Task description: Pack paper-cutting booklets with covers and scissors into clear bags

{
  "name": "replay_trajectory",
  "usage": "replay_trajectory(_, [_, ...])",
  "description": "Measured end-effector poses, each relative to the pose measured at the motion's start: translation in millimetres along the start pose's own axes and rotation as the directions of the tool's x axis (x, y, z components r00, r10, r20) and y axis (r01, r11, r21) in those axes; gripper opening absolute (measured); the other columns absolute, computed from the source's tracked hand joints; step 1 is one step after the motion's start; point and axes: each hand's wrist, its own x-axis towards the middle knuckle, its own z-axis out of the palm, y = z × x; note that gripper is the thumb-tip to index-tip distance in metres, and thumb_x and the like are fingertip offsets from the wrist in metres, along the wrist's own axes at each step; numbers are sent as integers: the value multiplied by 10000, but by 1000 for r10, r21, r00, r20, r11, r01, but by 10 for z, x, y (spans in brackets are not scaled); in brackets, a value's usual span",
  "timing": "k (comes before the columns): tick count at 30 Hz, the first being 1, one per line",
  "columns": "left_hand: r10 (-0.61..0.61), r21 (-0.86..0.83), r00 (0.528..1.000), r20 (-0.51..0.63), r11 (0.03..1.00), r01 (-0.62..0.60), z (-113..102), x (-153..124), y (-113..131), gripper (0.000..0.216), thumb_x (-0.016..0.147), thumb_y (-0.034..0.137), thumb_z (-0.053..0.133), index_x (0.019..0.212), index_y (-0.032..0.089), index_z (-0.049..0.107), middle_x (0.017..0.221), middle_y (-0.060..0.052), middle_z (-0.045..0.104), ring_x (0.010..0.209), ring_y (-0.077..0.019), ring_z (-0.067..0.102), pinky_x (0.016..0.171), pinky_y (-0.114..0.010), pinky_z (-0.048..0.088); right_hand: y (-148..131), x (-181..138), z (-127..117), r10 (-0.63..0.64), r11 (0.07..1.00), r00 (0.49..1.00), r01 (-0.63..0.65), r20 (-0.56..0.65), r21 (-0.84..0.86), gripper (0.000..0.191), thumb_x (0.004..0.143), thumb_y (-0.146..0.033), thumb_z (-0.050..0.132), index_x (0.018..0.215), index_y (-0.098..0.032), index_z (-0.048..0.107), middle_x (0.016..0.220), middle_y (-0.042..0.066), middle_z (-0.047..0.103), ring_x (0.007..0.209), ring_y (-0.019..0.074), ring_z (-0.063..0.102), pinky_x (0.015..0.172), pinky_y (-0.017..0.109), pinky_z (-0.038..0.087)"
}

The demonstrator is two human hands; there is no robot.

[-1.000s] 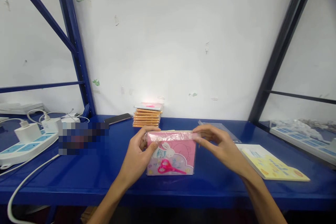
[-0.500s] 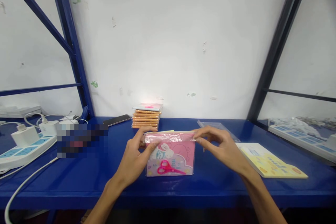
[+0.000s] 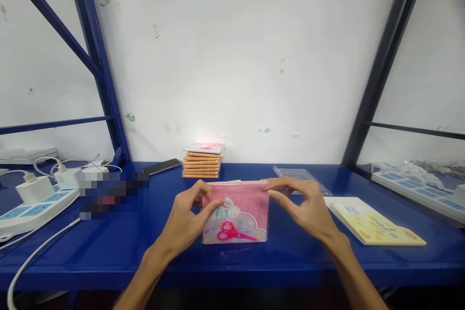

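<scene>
A pink booklet (image 3: pixel 250 206) with a rabbit picture stands upright on the blue table in a clear plastic bag. Pink scissors (image 3: pixel 228 231) lie flat against its lower front, inside the bag. My left hand (image 3: pixel 191 208) pinches the upper left corner, its thumb across the front and its fingers partly hidden behind. At the upper right corner, my right hand (image 3: pixel 301 201) holds the bag's edge between thumb and fingers. The top of the pink front looks smooth.
Behind stands a stack of bagged booklets (image 3: pixel 201 167), with a phone (image 3: pixel 162 166) to its left. Yellow booklets (image 3: pixel 378 225) and clear plastic bags (image 3: pixel 303 179) lie to the right. A power strip (image 3: pixel 36 208) with white cables sits at left, another power strip (image 3: pixel 417 198) at right.
The shiny plastic strip that lay across the top front of the pink booklet no longer shows there. Both hands have shifted slightly at the top corners; the booklet has stayed in place.
</scene>
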Motion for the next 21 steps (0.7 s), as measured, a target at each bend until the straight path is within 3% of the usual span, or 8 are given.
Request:
replay_trajectory(3, [42,38,999,25,998,-43,-26,-10,42,276,957,355,586,774,234,418,717,68,429,629,-112,446,614,-240,395,-25,4,90,-9,1000,997,6,-80,-27,188,873,-430,767,805,-256,749,850,19,801,736,222,725,619,338,535])
replay_trajectory(6, [69,83,997,-19,994,-67,-13,-11,60,359,1004,330,495,716,244,298,684,75,311,613,-112,334,598,-247,333,-25,18,159,-5,999,996,1,-93,-42,255,890,-437,749,746,-236,683,802,15,760,665,180,669,575,305,494])
replay_trajectory(8, [70,95,996,-49,993,-65,5,-9,54,393,1016,323,477,702,246,254,679,75,274,612,-113,301,596,-251,314,-6,29,179,55,998,993,-55,-106,8,249,864,-448,774,825,-237,647,783,5,725,683,176,659,582,293,492])
replay_trajectory(10, [57,45,997,-58,998,-54,18,-11,45,349,1016,333,491,729,243,314,682,75,322,609,-110,335,593,-245,323,20,43,182,134,988,986,-126,-103,88,326,819,-463,815,976,-247,629,774,-14,691,706,178,655,597,286,491])
replay_trajectory(13, [-22,-97,999,-39,995,18,19,-20,42,121,1008,357,530,1059,257,486,689,82,450,613,-121,450,603,-237,373,44,68,177,201,969,979,-195,-29,155,376,825,-483,802,1094,-256,671,762,-23,638,738,184,625,625,291,487])
replay_trajectory(16, [-108,-201,994,-19,974,102,-2,-15,55,389,989,396,572,1339,283,445,666,84,490,596,-129,473,582,-234,375,28,85,185,241,950,969,-246,47,195,348,873,-508,738,1120,-263,734,800,-7,632,761,187,604,651,302,504])
replay_trajectory(21, [-219,-429,975,36,878,213,-45,28,82,368,903,445,690,1170,213,589,743,24,631,633,-136,569,574,-225,439,-76,51,273,262,868,908,-370,327,332,375,960,-553,591,990,-205,730,752,-2,642,618,145,575,528,252,481])
